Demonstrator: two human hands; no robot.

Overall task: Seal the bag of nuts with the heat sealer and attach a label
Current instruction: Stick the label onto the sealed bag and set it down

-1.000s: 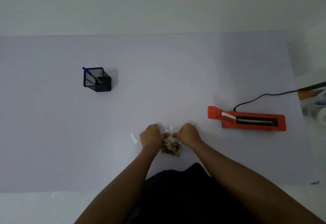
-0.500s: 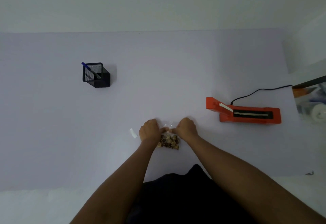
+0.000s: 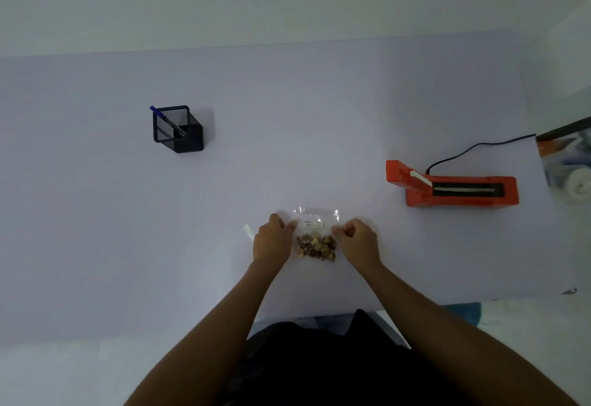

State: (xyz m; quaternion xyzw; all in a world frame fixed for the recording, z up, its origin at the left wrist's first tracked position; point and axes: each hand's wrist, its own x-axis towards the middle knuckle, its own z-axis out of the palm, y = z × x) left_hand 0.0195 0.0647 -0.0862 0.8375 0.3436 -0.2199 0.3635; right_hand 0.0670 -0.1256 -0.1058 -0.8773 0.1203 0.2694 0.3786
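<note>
The bag (image 3: 315, 236) lies flat near the surface's (image 3: 287, 117) front edge, label (image 3: 313, 223) already on. My left hand (image 3: 271, 241) touches its side, fingers loosely curled; my right hand (image 3: 358, 241), half-closed, grips nothing. The sealer (image 3: 457, 189) sits well apart, so I judge the task nearly done.

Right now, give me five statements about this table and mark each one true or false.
1. The bag of nuts lies between the left hand and the right hand. True.
2. The heat sealer is blue. False: it is orange-red.
3. A label sits on the bag above the nuts. True.
4. The pen holder is empty. False: a blue pen stands in it.
5. The bag sits in the sealer. False: it lies on the table, apart from it.
</note>
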